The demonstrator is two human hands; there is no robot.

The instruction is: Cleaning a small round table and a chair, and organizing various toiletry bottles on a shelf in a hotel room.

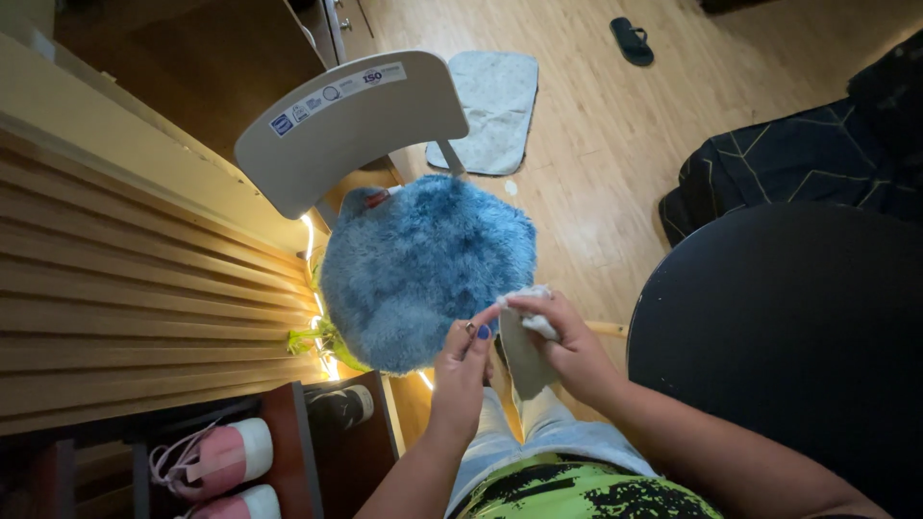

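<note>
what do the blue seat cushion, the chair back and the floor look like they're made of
Blue cushion: long shaggy pile, likely synthetic faux fur.
Chair back: smooth curved matte panel, perhaps painted bent plywood or plastic.
Floor: light planks with grain, wood or laminate, slight sheen.

Grey cloth [524, 356]: lower part tucked behind right hand [567, 341], so full shape can't be told. Pink shoes [216, 461] cut off at bottom edge. Dark round table [788, 336] runs off right edge. Sandal [632, 41] too small for detail.
</note>
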